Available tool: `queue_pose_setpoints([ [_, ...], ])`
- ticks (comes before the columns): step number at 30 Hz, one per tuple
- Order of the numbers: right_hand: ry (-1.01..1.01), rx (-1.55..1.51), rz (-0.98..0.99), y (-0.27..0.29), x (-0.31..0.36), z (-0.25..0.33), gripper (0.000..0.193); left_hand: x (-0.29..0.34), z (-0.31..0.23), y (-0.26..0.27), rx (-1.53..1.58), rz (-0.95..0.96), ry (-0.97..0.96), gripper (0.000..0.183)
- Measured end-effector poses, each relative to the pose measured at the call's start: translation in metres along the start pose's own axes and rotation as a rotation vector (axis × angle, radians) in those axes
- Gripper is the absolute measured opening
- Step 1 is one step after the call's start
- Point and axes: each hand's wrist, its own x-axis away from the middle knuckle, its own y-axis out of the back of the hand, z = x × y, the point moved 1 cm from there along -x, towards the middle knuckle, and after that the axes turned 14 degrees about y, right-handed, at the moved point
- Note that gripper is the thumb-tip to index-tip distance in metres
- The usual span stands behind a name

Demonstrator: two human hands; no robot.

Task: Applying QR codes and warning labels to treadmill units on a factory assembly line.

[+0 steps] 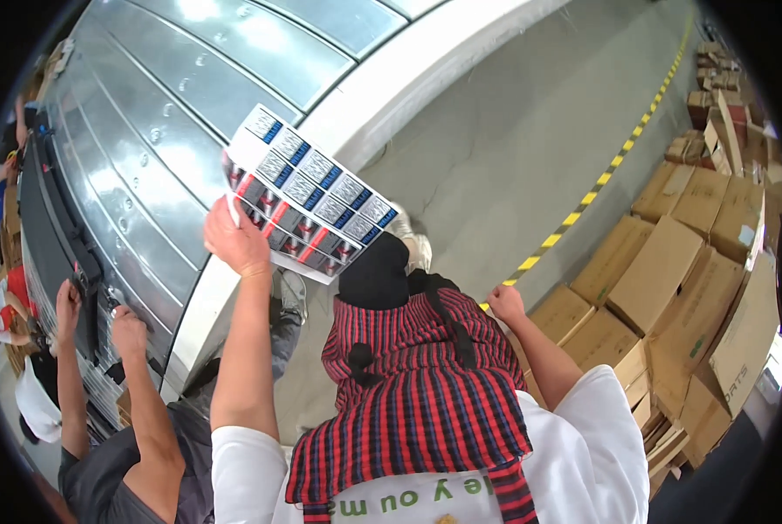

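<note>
My left hand point(238, 240) grips a sheet of printed labels point(321, 190) by its left edge, fingers closed around it. The sheet is white, with rows of blue-and-white squares along one part and a red, black and grey print along the other. It is held up over the rim of the metal work surface, tilted down to the right. My right hand point(506, 303) hangs low beside my striped apron point(408, 410), its fingers curled in. Whether anything is inside that hand is hidden.
A slatted metal conveyor point(146, 131) with a white edge point(391, 74) curves ahead and left. At left, a co-worker's hands point(129, 332) are near a long dark bar point(55, 227). Cardboard boxes point(657, 271) pile up on the right, past yellow-black floor tape point(574, 214).
</note>
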Motion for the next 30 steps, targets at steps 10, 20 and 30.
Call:
queue_pose_setpoints([
  [10, 0.373, 0.017, 0.031, 0.077, -0.047, 0.094, 0.022, -0.002, -0.004, 0.006, 0.045, 0.141, 0.038, 0.033],
  [20, 0.453, -0.130, 0.040, 0.174, -0.059, 0.192, 0.022, -0.018, -0.006, 0.028, 0.290, 0.271, 0.037, 0.024],
  [30, 0.999, -0.841, -0.115, 0.397, 0.015, 0.350, 0.015, -0.057, -0.122, 0.093, 1.084, 0.574, 0.587, 0.031],
])
